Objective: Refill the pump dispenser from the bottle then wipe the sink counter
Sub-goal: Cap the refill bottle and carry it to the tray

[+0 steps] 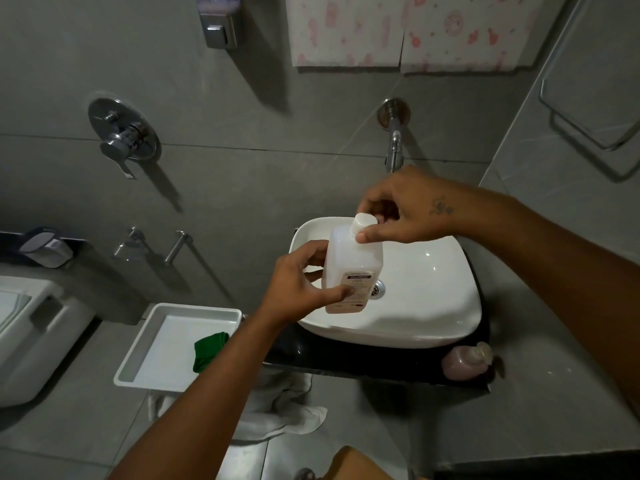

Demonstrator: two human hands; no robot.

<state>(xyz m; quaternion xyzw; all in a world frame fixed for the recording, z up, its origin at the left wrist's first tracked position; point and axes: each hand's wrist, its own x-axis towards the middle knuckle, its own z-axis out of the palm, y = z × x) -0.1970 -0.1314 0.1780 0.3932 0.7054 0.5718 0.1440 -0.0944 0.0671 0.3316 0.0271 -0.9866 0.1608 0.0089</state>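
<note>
The bottle (pixel 353 268) stands upright over the white sink basin (pixel 433 306), its label facing the camera and its white cap (pixel 363 224) on top. The left hand (pixel 301 285) grips the bottle's lower body from the 9 o'clock side: the thumb lies across the label near the base, and the fingers curl round the far side, partly hidden. The right hand (pixel 408 209) comes in from 2 o'clock and pinches the cap, thumb pressed against its near side and fingers curled over the far side; whether the cap is loosened cannot be told.

The pump dispenser (pixel 465 362), holding pinkish liquid, sits on the dark counter (pixel 346 355) at the basin's 5 o'clock corner, well apart from both hands. At 8 o'clock from the basin, a white tray (pixel 156 341) carries a green cloth (pixel 207 351) near its right edge. A wall tap (pixel 394 140) projects above the basin at 12 o'clock. A pale cloth (pixel 287 410) lies on the floor below the counter.
</note>
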